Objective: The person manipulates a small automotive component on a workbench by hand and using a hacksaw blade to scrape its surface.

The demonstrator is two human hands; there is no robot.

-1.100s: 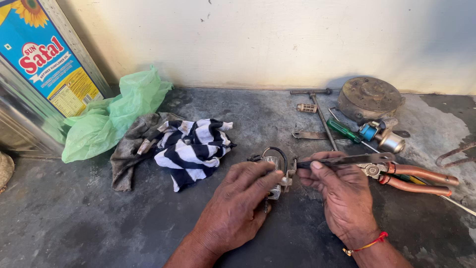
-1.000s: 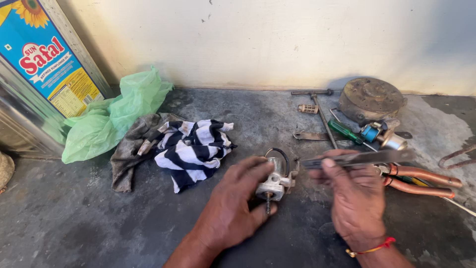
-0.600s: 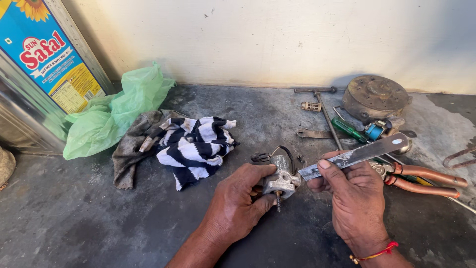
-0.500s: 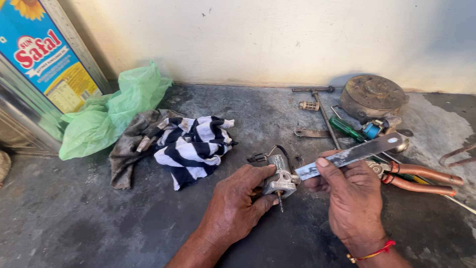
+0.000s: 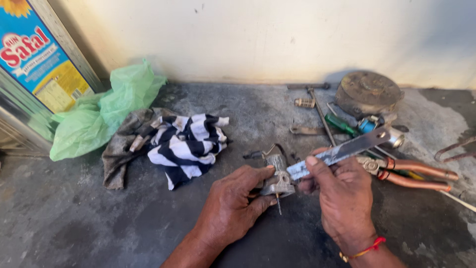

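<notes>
Dull grey metal blade [image 5: 342, 150], striped cloth rag [image 5: 186, 144], rough concrete floor [image 5: 99, 218].

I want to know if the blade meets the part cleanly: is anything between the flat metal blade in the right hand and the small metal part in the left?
Nothing visible. The blade, pinched in the right hand, has its near end right against the metal part that the left hand grips.

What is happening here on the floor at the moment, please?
A person's left hand holds a small metal fitting just above the concrete floor. The right hand presses a flat metal blade against its side. Red-handled pliers, a green screwdriver and a striped cloth lie nearby.
</notes>
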